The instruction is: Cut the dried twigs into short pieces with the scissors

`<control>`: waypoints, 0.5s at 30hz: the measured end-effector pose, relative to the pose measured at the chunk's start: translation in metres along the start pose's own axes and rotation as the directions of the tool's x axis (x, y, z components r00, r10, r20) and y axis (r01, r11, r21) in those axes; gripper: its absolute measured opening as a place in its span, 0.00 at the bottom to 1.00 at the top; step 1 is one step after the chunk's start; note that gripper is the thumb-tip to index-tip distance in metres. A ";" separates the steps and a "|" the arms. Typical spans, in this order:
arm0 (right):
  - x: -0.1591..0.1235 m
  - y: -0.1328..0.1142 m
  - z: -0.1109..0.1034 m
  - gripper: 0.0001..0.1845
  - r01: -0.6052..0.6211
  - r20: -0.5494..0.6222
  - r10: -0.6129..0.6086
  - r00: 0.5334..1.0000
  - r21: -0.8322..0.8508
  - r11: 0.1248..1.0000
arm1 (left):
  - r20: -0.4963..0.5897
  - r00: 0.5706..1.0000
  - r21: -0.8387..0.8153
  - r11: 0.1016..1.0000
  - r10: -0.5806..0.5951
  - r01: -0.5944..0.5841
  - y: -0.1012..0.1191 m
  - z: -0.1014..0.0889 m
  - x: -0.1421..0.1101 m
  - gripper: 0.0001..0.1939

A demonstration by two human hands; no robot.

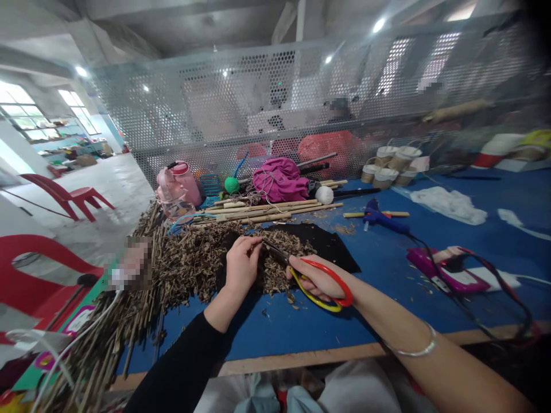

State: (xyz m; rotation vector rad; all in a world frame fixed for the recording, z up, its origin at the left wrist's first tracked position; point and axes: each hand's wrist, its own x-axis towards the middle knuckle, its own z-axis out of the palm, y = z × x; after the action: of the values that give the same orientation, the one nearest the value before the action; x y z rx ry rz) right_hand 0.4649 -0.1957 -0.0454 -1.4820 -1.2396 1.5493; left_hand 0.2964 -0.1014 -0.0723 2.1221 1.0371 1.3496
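My right hand [316, 279] is closed round a pair of scissors [346, 287] with red and yellow handles. The dark blades point up and left, their tips by the fingertips of my left hand [242, 261]. Thumb and fingers of that hand are pinched together; whatever they hold is too small to make out. Beneath both hands lies a heap of dried brown plant pieces [189, 264], curled and brittle-looking. Part of it rests on a black cloth [336, 246] spread over the blue table [301, 327].
Bundled dry stalks [138, 321] lie along the left edge. Behind the heap are thin bamboo sticks [267, 213], magenta cloth [279, 180] and a pink bottle [185, 183]. A blue glue gun [381, 218] and a corded purple device [451, 275] lie right. A perforated metal screen [241, 97] stands behind.
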 end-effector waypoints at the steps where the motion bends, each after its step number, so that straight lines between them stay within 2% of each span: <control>1: 0.000 -0.001 -0.001 0.29 -0.002 0.017 0.002 1.000 0.010 1.000 | -0.007 1.000 0.020 1.000 0.012 -0.012 -0.001 0.000 0.001 0.07; 6: 0.001 -0.004 -0.003 0.30 -0.020 0.073 0.015 0.997 0.064 0.998 | -0.008 0.998 0.115 0.991 0.070 -0.068 -0.007 -0.003 0.004 0.08; 9: -0.001 -0.005 -0.005 0.30 0.004 0.088 -0.005 0.996 0.017 1.000 | 0.033 0.993 0.164 0.979 0.114 -0.118 -0.007 -0.004 0.004 0.07; 12: -0.006 -0.009 -0.013 0.30 0.122 0.047 -0.115 0.992 -0.216 0.969 | 0.030 0.996 0.158 0.983 0.088 -0.092 -0.004 -0.003 0.003 0.08; 15: -0.010 -0.016 -0.027 0.27 0.272 -0.020 -0.329 0.944 -0.519 0.811 | -0.007 1.000 0.112 0.993 -0.021 0.021 -0.005 -0.001 0.001 0.08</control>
State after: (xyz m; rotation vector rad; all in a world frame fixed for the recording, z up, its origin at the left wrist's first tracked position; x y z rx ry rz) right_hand 0.4901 -0.1947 -0.0240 -1.5573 -1.8156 0.9503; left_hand 0.2939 -0.0978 -0.0745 2.1825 1.1597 1.3166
